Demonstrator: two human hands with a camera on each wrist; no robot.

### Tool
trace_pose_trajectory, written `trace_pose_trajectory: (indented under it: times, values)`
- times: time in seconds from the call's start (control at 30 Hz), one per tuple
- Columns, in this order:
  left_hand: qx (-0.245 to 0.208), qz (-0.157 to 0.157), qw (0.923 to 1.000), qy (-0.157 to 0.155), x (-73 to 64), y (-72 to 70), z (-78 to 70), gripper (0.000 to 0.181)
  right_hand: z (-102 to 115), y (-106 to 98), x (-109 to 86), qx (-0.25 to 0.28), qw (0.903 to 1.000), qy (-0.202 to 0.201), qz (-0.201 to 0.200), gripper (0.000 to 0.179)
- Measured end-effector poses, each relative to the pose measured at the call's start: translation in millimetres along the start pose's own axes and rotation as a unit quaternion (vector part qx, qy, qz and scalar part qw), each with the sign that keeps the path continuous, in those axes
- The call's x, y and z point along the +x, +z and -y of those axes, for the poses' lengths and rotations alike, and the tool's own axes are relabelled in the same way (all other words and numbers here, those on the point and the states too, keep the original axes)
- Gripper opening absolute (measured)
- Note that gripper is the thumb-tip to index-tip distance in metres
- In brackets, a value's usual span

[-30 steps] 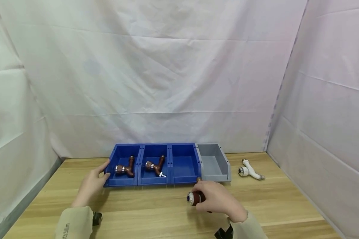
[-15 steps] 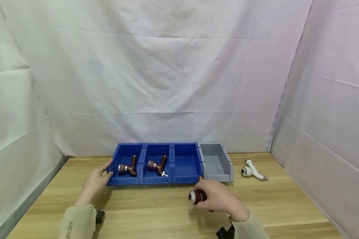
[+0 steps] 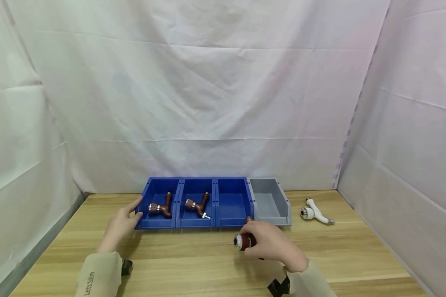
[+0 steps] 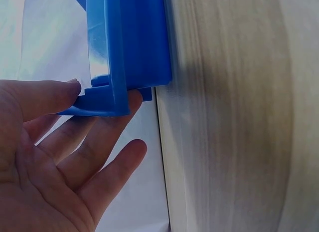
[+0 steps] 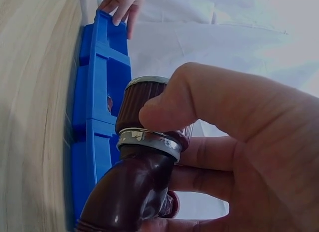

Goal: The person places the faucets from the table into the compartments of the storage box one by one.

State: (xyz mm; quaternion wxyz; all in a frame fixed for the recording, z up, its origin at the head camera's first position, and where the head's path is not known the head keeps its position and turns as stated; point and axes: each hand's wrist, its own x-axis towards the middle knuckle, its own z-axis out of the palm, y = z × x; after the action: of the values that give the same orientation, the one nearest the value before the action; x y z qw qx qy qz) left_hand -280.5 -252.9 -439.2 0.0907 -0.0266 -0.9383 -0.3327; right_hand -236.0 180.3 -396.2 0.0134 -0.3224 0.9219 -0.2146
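My left hand (image 3: 119,226) grips the left side rim of the leftmost blue bin (image 3: 156,224). In the left wrist view the thumb and fingers pinch the corner of this bin (image 4: 142,42) from both sides. My right hand (image 3: 273,244) holds a dark brown tap (image 3: 246,241) over the table, just in front of the third blue bin (image 3: 232,206). Close up, the thumb presses on the ribbed knob of this tap (image 5: 142,105), while the fingers lie behind it. One brown tap (image 3: 165,210) lies in the leftmost bin, and another brown tap (image 3: 199,207) with a metal nozzle in the second.
A grey bin (image 3: 265,200) joins the right end of the blue row. To its right a white tap (image 3: 318,212) lies on the wooden table (image 3: 193,264). White cloth (image 3: 208,103) hangs behind the bins and along both sides.
The bins, hands and taps appear slightly farther right in the head view, as the camera has turned a little. Both hands keep the same holds.
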Motion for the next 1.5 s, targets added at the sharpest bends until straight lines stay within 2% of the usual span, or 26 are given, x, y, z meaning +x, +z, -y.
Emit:
trace_pose_trajectory:
  times: [0.2,0.43,0.77,1.0,1.5]
  values:
    - [-0.003,0.004,1.0,-0.004,-1.8,-1.5,0.5,0.055,0,0,4.2,-0.002,0.9999,-0.01,-0.002,0.024]
    - [0.007,-0.008,0.9999,0.0,-0.8,-1.8,1.2,0.054,-3,1,7.7,-0.022,0.9997,-0.007,-0.008,0.026]
    - [-0.018,0.0,0.9998,-0.008,0.1,-0.2,1.5,0.055,-2,1,13.5,-0.021,0.9997,0.003,-0.01,0.026]
    - [0.01,-0.006,0.9999,-0.005,1.0,1.5,2.0,0.054,0,1,14.5,-0.036,0.9991,-0.005,-0.023,0.027]
    - [0.005,-0.003,1.0,-0.004,-0.3,-1.4,-0.3,0.055,-3,-6,20.3,-0.035,0.9993,0.002,-0.014,0.026]
